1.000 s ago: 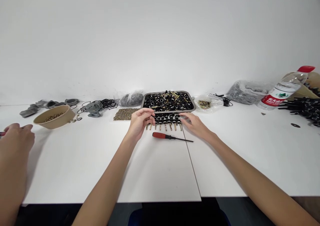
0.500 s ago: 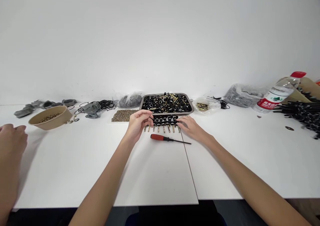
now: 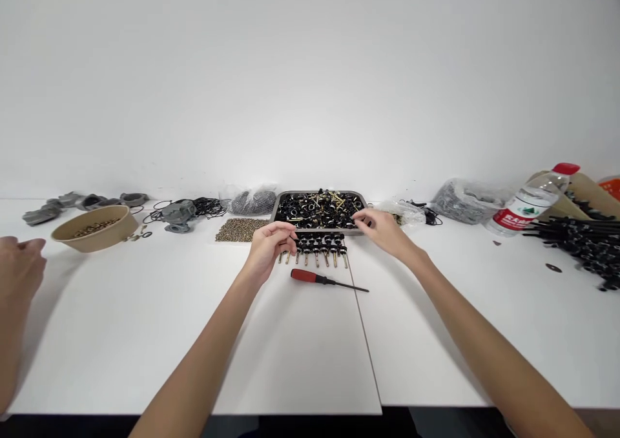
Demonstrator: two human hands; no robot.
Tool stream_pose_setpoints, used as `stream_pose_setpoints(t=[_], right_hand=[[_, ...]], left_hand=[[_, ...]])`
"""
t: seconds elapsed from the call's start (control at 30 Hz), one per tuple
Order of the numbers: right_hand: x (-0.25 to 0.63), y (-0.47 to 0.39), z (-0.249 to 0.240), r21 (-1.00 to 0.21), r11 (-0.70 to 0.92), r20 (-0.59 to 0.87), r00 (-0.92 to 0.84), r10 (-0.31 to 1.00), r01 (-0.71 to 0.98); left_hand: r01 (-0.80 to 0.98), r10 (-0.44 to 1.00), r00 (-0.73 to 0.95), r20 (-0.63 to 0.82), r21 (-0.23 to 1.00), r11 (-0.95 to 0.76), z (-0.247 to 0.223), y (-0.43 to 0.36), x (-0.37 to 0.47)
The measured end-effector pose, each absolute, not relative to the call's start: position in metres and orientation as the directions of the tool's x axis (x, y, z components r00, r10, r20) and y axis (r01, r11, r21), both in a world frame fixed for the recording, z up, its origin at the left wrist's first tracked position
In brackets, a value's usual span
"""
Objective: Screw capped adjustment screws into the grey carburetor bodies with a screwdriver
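My left hand (image 3: 270,249) hovers at the left end of a row of black-headed parts with brass-coloured pins (image 3: 317,247). Its fingers are curled together, and what they may hold is hidden. Over the right front corner of a grey metal tray (image 3: 314,230) is my right hand (image 3: 382,230), thumb and fingertips drawn together. Whether a small part sits between them is too small to tell. Black rings and brass-coloured pins (image 3: 320,207) fill the tray in a loose heap. A screwdriver with a red handle (image 3: 303,276) lies in front of the row.
Small brass-coloured pieces (image 3: 239,229) lie left of the tray, and a tan bowl (image 3: 97,234) holds more. Another person's hand (image 3: 22,267) rests at far left. Grey castings (image 3: 178,215), plastic bags (image 3: 467,200), a water bottle (image 3: 533,202) and black rods (image 3: 576,241) stand around.
My right hand has moved up and right, from the right end of the row to the tray's front corner. My left hand has hardly moved. The view has tilted slightly.
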State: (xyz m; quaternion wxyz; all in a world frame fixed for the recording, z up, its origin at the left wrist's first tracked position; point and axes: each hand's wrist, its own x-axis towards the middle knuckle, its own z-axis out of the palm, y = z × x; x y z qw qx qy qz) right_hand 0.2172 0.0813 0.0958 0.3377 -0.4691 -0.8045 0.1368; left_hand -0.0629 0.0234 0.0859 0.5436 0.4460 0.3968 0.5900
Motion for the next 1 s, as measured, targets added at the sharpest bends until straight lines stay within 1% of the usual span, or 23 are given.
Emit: stream_pose_setpoints(t=[0.1, 0.2, 0.27, 0.37, 0.47, 0.57, 0.77, 1.0], right_hand=[[0.213, 0.107, 0.126, -0.501, 0.541, 0.437, -0.342, 0.832, 0.676], [0.204, 0.134, 0.139, -0.474, 0.559, 0.444, -0.363, 0.819, 0.680], [0.197, 0.151, 0.133, -0.466, 0.569, 0.445, -0.376, 0.813, 0.678], [0.189, 0.171, 0.110, -0.453, 0.591, 0.440, -0.409, 0.800, 0.668], [0.186, 0.181, 0.089, -0.437, 0.618, 0.429, -0.453, 0.782, 0.654], [0.187, 0.188, 0.078, -0.428, 0.631, 0.426, -0.471, 0.773, 0.648], [0.190, 0.194, 0.073, -0.460, 0.626, 0.451, -0.442, 0.775, 0.630], [0.196, 0.189, 0.087, -0.519, 0.615, 0.497, -0.376, 0.782, 0.593]], left_hand=[[-0.291, 0.996, -0.001, 0.092, 0.953, -0.088, 0.086, 0.023, -0.063], [-0.295, 0.996, -0.002, 0.087, 0.952, -0.084, 0.086, 0.023, -0.062], [-0.292, 0.997, -0.004, 0.075, 0.954, -0.073, 0.085, 0.024, -0.063], [-0.289, 0.998, 0.000, 0.066, 0.955, -0.063, 0.082, 0.025, -0.064], [-0.277, 0.998, 0.003, 0.069, 0.959, -0.065, 0.081, 0.025, -0.065], [-0.259, 0.999, 0.007, 0.053, 0.964, -0.050, 0.081, 0.024, -0.064], [-0.250, 0.999, 0.012, 0.039, 0.968, -0.035, 0.081, 0.023, -0.063], [-0.275, 0.998, 0.015, 0.059, 0.960, -0.053, 0.079, 0.026, -0.065]])
